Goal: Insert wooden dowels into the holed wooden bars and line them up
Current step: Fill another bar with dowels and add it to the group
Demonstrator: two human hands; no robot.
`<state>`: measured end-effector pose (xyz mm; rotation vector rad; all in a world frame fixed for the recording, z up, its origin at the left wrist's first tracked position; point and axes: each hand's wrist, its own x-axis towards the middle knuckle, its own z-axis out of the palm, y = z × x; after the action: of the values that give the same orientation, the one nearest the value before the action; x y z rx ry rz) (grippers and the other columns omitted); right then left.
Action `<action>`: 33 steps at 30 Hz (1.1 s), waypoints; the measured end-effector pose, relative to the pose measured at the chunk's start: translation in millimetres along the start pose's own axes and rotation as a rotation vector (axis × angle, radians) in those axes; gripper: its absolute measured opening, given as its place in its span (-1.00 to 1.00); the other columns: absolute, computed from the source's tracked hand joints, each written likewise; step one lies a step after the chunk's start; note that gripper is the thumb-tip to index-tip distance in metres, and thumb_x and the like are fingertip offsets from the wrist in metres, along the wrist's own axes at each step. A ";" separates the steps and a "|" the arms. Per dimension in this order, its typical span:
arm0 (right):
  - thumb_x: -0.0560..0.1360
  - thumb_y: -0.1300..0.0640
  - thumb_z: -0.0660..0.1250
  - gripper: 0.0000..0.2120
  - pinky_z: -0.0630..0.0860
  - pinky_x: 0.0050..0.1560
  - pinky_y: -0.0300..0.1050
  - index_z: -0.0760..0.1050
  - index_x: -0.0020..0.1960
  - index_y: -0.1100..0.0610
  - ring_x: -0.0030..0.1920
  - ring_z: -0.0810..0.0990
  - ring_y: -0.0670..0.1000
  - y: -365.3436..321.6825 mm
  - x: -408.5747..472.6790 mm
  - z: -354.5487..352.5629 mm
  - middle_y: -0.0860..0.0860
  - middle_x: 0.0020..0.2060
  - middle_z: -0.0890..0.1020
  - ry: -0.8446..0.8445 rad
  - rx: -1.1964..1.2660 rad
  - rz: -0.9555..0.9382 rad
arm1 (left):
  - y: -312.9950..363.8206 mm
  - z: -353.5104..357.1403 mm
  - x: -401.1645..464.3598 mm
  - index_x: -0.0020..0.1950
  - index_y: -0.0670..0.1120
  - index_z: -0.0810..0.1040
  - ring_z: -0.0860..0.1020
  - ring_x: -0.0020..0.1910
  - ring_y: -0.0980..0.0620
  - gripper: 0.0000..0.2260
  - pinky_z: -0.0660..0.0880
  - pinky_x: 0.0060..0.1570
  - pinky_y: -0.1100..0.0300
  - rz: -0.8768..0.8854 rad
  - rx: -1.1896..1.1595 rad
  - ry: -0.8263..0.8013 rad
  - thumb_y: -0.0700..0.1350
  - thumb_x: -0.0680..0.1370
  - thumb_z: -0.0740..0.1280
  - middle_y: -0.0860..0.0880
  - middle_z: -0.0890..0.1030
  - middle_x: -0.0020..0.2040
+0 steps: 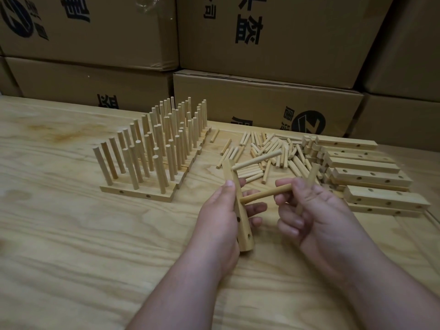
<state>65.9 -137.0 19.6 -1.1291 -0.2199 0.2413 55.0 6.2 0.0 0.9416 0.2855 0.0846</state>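
I am holding one holed bar (239, 210) in my left hand (220, 217), above the wooden table (71, 234). My thumb is lying along its near face and my fingers are curling round the far side. The bar's long axis is running away from me, its far end tipped up and slightly left, its near end pointing down toward my wrist. Three empty holes are showing on the lower part of the bar.

One dowel (257, 159) is already standing out of the bar's upper end, pointing to the right and slightly upward. A second dowel (266, 194) is meeting the bar at its middle — its long axis is lying almost level, crosswise to the bar, its left end at the bar. My right hand (314, 210) is pinching this dowel's right end between thumb and forefinger. The same hand is also gripping spare dowels (312, 173), which are pointing up and away; their number I cannot tell.

To the left, finished bars (135, 194) are lying side by side, their dowels standing upright in rows. Straight ahead, a heap of loose dowels (269, 148) is lying flat at mixed angles. To the right, a stack of empty bars (364, 167) is lying with long axes running left to right. Cardboard boxes (262, 44) are standing behind the table.
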 end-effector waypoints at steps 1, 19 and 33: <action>0.49 0.07 0.34 -0.80 0.29 -0.51 -0.26 0.69 -0.07 0.14 -0.47 0.27 -0.08 0.2 0.4 -1.2 0.09 -0.30 0.55 0.006 0.024 0.010 | 0.1 0.2 -0.4 0.13 -0.05 0.61 0.70 -0.26 -0.04 -0.72 0.57 -0.37 0.14 0.001 0.005 -0.013 0.03 0.72 0.15 -0.05 0.73 -0.18; 0.53 0.12 0.27 -0.86 0.28 -0.48 -0.23 0.58 -0.04 0.15 -0.45 0.29 -0.07 9.7 -1.6 -1.9 0.08 -0.36 0.46 -0.027 0.229 0.066 | 2.7 -1.1 -0.1 0.16 -0.10 0.58 0.73 -0.14 -0.06 -0.72 0.63 -0.25 0.13 -0.025 -0.001 -0.023 0.00 0.73 0.12 -0.07 0.74 -0.14; 0.56 0.10 0.27 -0.87 0.26 -0.38 -0.16 0.53 0.01 0.14 -0.41 0.32 -0.04 12.6 2.5 -11.1 0.07 -0.33 0.45 -0.100 0.267 0.085 | 0.7 -2.2 1.6 0.19 -0.08 0.58 0.74 -0.11 -0.05 -0.71 0.62 -0.25 0.15 -0.027 -0.016 -0.032 0.02 0.73 0.12 -0.05 0.75 -0.11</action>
<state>70.6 -140.7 3.7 -0.8630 -0.2209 0.3918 56.0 8.6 -1.0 0.9218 0.2678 0.0467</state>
